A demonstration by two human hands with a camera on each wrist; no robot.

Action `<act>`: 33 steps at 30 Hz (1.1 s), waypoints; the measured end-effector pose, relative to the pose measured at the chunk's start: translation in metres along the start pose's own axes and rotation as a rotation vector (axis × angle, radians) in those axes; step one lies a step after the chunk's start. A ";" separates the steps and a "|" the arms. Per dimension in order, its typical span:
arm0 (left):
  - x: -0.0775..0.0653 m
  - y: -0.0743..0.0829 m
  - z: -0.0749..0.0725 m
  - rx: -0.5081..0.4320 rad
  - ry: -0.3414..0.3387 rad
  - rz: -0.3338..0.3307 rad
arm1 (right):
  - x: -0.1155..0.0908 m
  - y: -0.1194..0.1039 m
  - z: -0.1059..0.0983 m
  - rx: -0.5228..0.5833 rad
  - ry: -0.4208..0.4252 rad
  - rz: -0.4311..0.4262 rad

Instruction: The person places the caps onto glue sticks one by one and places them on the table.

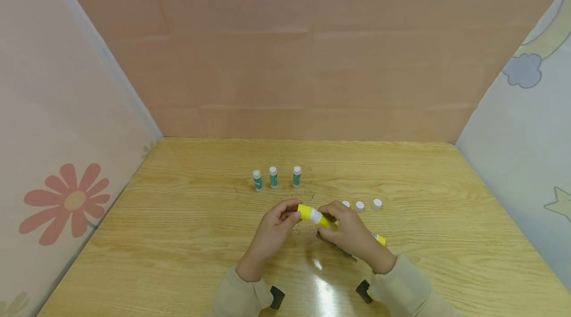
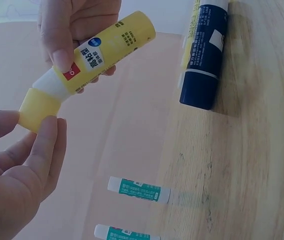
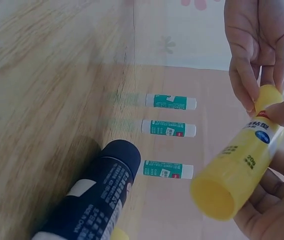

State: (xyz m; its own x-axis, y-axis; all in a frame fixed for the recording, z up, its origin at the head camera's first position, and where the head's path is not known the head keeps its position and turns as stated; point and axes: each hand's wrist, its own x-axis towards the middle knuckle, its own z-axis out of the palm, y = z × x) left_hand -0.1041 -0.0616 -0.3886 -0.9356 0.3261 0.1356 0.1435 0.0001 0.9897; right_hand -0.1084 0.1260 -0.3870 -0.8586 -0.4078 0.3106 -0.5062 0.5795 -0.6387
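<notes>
My right hand (image 1: pixel 352 233) grips the yellow barrel of a glue stick (image 2: pixel 107 52), thumb lying along its printed label. With thumb and fingertips, my left hand (image 1: pixel 274 228) pinches the yellow cap (image 2: pixel 39 109) at the other end. Between cap and barrel a white collar (image 1: pixel 314 216) shows. The glue stick is held tilted above the table. Beneath the right hand, a dark blue glue stick (image 3: pixel 94 195) lies on its side, mostly hidden from the head view. Next to it lies another yellow stick (image 1: pixel 380 239), partly covered by the hand.
Three small green-and-white glue sticks (image 1: pixel 273 177) stand upright beyond the hands. To the right of them, three short white round pieces (image 1: pixel 377 203) sit on the wooden table (image 1: pixel 178 237). A brown panel (image 1: pixel 308 59) rises at the back, with patterned walls on both sides.
</notes>
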 end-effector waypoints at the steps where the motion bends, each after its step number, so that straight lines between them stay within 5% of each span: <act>1: 0.000 0.000 0.000 0.006 0.001 -0.002 | 0.000 0.000 0.000 -0.002 -0.002 -0.001; 24: 0.001 0.001 0.005 0.192 -0.031 -0.029 | -0.002 0.000 0.001 -0.094 -0.056 -0.071; 33: 0.001 0.000 0.007 0.195 -0.046 -0.044 | -0.001 -0.003 0.001 -0.105 -0.056 -0.061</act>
State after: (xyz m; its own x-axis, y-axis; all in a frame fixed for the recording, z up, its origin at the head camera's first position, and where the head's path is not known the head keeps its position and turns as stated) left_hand -0.1030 -0.0549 -0.3892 -0.9273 0.3646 0.0853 0.1662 0.1966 0.9663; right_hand -0.1063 0.1237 -0.3864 -0.8214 -0.4818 0.3052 -0.5659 0.6217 -0.5415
